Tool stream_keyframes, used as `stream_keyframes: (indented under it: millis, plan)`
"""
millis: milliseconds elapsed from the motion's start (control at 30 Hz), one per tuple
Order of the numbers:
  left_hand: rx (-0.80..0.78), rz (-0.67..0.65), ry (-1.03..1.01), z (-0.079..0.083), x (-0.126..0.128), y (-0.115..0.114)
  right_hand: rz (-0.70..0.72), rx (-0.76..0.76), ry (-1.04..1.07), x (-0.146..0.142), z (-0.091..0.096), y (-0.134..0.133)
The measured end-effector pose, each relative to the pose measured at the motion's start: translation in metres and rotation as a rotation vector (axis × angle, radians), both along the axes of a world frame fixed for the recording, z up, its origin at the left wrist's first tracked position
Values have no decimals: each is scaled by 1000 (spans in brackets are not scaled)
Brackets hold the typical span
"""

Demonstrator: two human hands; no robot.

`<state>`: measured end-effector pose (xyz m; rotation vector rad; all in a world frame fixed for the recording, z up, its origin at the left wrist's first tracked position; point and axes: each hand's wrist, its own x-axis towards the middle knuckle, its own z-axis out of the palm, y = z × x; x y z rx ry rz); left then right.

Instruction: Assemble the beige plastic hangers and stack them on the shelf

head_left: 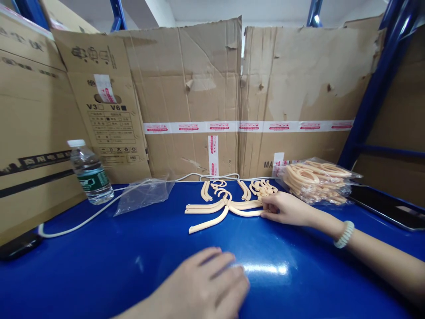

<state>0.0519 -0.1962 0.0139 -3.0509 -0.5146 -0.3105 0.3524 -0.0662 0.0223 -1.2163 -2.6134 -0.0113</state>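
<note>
Several cream curved plastic pieces lie spread on the blue table top, some long and arched, some small hooks. My right hand reaches in from the right, its fingers curled against the ends of the long pieces and a small heap of hooks. A pale bead bracelet is on that wrist. My left hand lies flat on the table near the front, fingers stretched out, holding nothing.
A clear bag of more cream pieces sits at the right. An empty clear bag, a water bottle and a white cable are at left. Cardboard walls enclose the back. A dark tablet lies far right.
</note>
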Motion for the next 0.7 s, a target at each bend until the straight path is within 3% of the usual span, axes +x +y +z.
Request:
stream_keyframes:
  millis: [100,333,700]
  plan:
    - [181,182,61,13,-20,30,-7,-25,-3,-1,1,0]
    - [229,239,153,17,-57,78,31,-113,76,-3,0,-1]
    - [329,196,163,20,-64,93,-17,-95,155,-5,-3,2]
